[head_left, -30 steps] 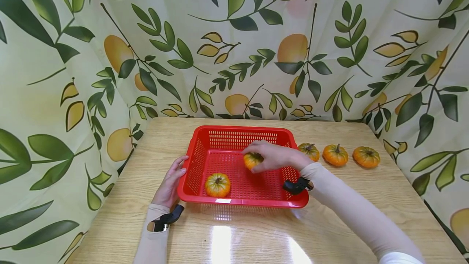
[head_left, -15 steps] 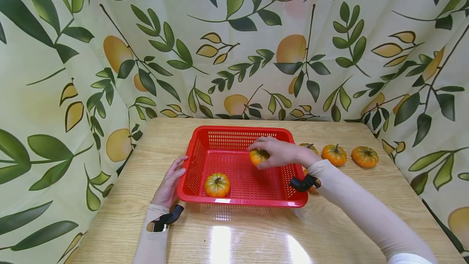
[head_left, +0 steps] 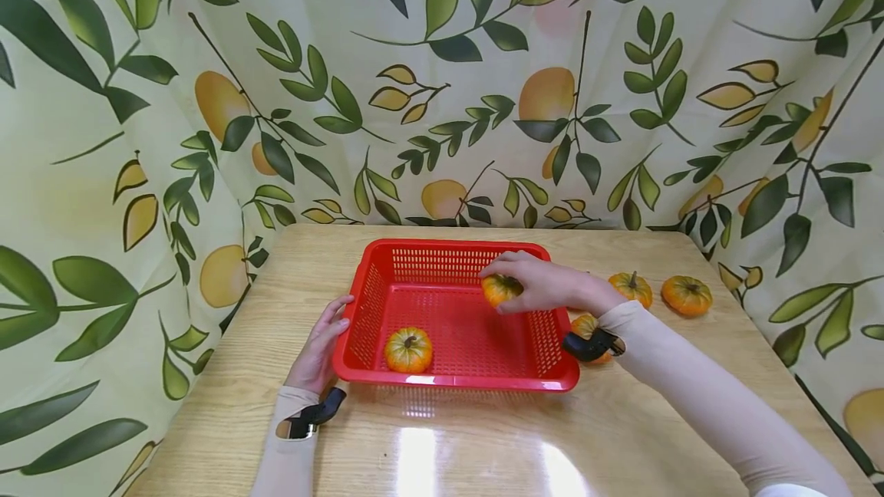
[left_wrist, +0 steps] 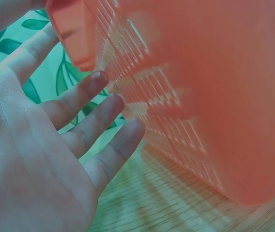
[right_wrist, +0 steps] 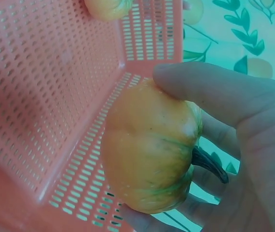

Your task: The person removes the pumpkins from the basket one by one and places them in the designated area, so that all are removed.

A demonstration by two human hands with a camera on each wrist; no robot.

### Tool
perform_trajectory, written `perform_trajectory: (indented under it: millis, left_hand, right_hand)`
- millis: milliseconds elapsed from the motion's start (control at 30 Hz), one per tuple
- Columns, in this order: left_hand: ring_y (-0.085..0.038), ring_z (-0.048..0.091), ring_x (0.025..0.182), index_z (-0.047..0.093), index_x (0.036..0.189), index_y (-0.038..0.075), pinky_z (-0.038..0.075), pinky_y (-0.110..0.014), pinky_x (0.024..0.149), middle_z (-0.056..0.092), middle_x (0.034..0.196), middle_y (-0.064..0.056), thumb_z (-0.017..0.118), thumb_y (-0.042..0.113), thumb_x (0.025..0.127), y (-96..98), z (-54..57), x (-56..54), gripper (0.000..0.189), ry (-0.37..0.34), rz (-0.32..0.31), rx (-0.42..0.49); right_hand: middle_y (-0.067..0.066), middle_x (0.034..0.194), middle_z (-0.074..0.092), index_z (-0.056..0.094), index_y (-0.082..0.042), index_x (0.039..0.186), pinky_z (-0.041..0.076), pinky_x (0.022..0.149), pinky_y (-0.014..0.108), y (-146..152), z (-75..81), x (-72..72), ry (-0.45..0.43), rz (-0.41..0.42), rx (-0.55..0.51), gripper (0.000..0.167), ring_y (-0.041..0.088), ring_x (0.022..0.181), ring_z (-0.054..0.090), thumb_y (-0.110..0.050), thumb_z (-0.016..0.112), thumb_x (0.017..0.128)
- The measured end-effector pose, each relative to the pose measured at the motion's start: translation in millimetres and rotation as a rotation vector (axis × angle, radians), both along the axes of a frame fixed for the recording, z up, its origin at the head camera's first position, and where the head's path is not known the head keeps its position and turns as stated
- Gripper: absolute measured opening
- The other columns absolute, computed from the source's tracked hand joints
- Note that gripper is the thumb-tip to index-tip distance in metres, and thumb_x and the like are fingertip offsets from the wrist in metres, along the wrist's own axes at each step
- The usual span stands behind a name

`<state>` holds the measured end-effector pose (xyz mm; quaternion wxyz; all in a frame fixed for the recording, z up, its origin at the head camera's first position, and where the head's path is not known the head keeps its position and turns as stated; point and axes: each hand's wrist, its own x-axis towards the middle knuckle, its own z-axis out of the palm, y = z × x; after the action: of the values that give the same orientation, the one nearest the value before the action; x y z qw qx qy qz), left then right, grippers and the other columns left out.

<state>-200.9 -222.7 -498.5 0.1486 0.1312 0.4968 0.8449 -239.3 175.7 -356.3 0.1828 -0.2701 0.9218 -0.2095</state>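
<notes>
My right hand (head_left: 535, 282) grips a small orange-and-green pumpkin (head_left: 500, 292) over the right part of a red plastic basket (head_left: 456, 382). In the right wrist view, thumb and fingers wrap around this pumpkin (right_wrist: 149, 145), its dark stem toward the palm and the perforated basket wall behind it. A second small pumpkin (head_left: 409, 350) sits on the basket floor at the front left. My left hand (head_left: 319, 347) touches the basket's left rim. Seen from the left wrist, its fingers (left_wrist: 86, 94) are extended alongside the slotted outer wall (left_wrist: 176, 111).
Right of the basket, one pumpkin (head_left: 590, 337) is partly hidden by the right wrist's camera. Two more, a pumpkin (head_left: 631, 288) and a flatter pumpkin (head_left: 687, 295), rest farther right on the wooden table (head_left: 656, 397). A leaf-patterned cloth (head_left: 442, 136) hangs behind the table.
My right hand has moved right and slightly back with the pumpkin, from the basket's middle toward its right wall. It now covers a pumpkin outside that wall. My left hand stays put.
</notes>
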Motion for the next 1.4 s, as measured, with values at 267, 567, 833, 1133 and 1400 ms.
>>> perform_trajectory:
  millis: [267,567,833,1133,1400]
  left_hand:
    - [-0.015,0.064,0.113,0.046,0.139,0.027,0.059,-0.033,0.095,0.053,0.132,0.001,0.042,0.012,0.106,1.7,0.0,0.3,0.037,-0.019,0.021,-0.036]
    - [-0.014,0.064,0.113,0.045,0.141,0.027,0.059,-0.033,0.095,0.053,0.134,0.002,0.044,0.014,0.106,1.9,0.8,0.0,0.038,-0.018,0.024,-0.050]
    - [-0.014,0.065,0.112,0.046,0.142,0.028,0.059,-0.033,0.093,0.055,0.133,0.002,0.043,0.013,0.106,1.2,-0.5,-0.7,0.039,0.000,0.009,-0.033]
    - [-0.014,0.065,0.112,0.045,0.143,0.026,0.059,-0.033,0.094,0.056,0.134,0.003,0.042,0.012,0.107,0.5,-1.4,-0.4,0.039,-0.023,0.016,-0.026]
    - [-0.014,0.065,0.113,0.044,0.143,0.026,0.059,-0.034,0.094,0.054,0.135,0.002,0.042,0.012,0.106,0.9,-1.8,-1.2,0.040,-0.031,0.017,-0.032]
  right_hand:
    - [0.001,0.139,0.052,0.055,-0.031,0.141,0.053,0.098,0.045,12,3.4,1.5,0.030,-0.008,-0.011,0.058,0.024,0.124,0.049,-0.030,0.077,0.088]
    - [0.007,0.143,0.051,0.056,-0.025,0.142,0.052,0.100,0.048,24,10.9,3.6,0.089,-0.007,-0.006,0.058,0.027,0.124,0.050,-0.029,0.076,0.088]
    - [0.009,0.145,0.049,0.055,-0.025,0.143,0.050,0.102,0.053,38,13.2,3.5,0.084,-0.059,-0.017,0.057,0.029,0.123,0.051,-0.028,0.075,0.089]
    - [0.010,0.146,0.048,0.055,-0.026,0.143,0.049,0.102,0.057,50,13.2,6.6,0.083,-0.104,-0.005,0.058,0.032,0.127,0.048,-0.031,0.075,0.089]
    - [0.014,0.148,0.047,0.056,-0.021,0.143,0.051,0.102,0.057,62,14.6,12.9,0.095,-0.126,-0.022,0.056,0.035,0.127,0.049,-0.029,0.074,0.090]
